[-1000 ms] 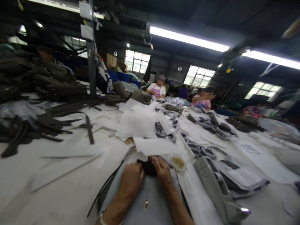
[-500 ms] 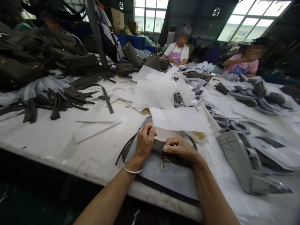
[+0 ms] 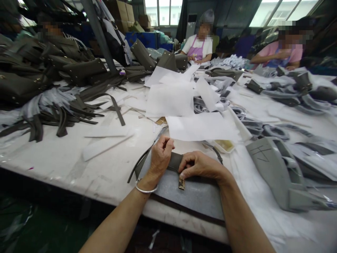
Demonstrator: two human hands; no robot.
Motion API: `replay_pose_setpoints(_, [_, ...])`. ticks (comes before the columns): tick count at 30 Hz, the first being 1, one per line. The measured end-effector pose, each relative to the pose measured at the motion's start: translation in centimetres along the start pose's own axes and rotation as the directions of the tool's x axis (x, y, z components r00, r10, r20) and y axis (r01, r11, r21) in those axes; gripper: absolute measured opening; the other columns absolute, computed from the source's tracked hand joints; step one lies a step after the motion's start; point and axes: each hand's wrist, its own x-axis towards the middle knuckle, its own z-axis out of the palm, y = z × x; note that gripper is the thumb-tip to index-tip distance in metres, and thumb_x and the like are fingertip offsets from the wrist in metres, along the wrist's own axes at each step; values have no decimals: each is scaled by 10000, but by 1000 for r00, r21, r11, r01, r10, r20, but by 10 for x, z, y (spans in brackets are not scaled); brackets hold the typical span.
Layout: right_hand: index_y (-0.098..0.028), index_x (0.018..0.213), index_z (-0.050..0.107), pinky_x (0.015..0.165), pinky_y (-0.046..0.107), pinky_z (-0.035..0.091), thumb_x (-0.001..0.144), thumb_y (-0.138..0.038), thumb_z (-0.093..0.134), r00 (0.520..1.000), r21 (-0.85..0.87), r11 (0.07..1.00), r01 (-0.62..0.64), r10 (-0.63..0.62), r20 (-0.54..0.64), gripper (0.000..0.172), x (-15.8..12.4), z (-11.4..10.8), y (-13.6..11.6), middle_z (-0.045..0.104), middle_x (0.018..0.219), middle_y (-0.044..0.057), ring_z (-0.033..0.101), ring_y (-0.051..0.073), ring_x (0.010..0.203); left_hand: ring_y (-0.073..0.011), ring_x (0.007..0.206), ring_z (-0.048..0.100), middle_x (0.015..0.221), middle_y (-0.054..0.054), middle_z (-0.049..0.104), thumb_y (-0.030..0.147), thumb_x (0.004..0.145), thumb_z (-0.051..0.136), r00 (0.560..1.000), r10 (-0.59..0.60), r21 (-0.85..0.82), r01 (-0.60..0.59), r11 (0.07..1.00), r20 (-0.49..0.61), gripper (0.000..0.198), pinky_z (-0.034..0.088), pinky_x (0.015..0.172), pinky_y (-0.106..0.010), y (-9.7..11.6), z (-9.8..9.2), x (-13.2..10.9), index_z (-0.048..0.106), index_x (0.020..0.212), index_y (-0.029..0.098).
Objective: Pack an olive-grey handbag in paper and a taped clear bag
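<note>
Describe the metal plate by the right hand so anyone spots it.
Find the white table, then the smooth grey piece at its front edge. On that, just below the right hand, is the small metal plate. Its gold shine sets it apart from the dull grey around.

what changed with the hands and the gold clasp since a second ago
The right hand has come toward the wearer: its thumb is now at the gold clasp, which a second ago lay apart from both hands, nearer the wearer. The left hand is curled; whether it grips anything is unclear. The grey panel, white sheets and dark strips stayed on the table.
</note>
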Motion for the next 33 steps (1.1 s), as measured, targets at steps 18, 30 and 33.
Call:
replay_pose_setpoints(18, [-150, 823, 760, 563, 195, 343, 665, -384, 812, 1000, -22, 1000, 7, -7, 22, 287, 5, -3, 4, 676, 712, 8, 503, 100, 636, -179, 1121, 589, 1184, -125, 625, 84, 921, 541, 611, 608, 197, -769, 608, 508, 342, 536, 954, -314, 5, -55, -97, 548, 1262, 112])
replay_pose_setpoints(30, [-154, 793, 753, 570, 192, 357, 691, -255, 746, 1000, -61, 998, 1, -2, -20, 144, 7, -2, 5, 675, 707, -8, 522, 94, 643, -184, 1160, 594, 1263, -125, 614, 178, 978, 450, 617, 527, 303, -769, 563, 585, 364, 528, 994, -350, 3, -51, -99, 510, 1332, 118])
replay_pose_setpoints(33, [-173, 788, 752, 555, 197, 345, 687, -248, 733, 999, -122, 993, -8, 3, -36, 127, 8, 0, 6, 668, 705, -24, 520, 92, 644, -201, 1184, 578, 1285, -124, 598, 251, 985, 459, 619, 465, 310, -753, 580, 633, 368, 513, 1011, -377, 7, -51, -99, 502, 1330, 128])
